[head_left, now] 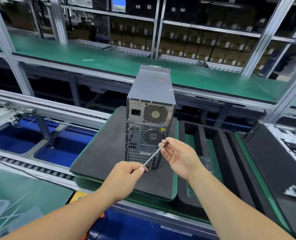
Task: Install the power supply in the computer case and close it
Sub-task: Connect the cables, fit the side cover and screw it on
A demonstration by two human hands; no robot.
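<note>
Standing upright on the dark pad [109, 144] with its rear facing the person, the computer case [150, 108] awaits fastening: the left hand [126, 177] grips a screwdriver [154, 154] while right fingertips [162, 145] pinch a screw onto its tip.

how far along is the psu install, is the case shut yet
Done, it seems: the PSU sits in its bay at the case rear, and the side panels look on. In hand: the left hand holds a screwdriver; the right hand pinches a screw at its tip. Left: probably driving that screw; where isn't clear.
</note>
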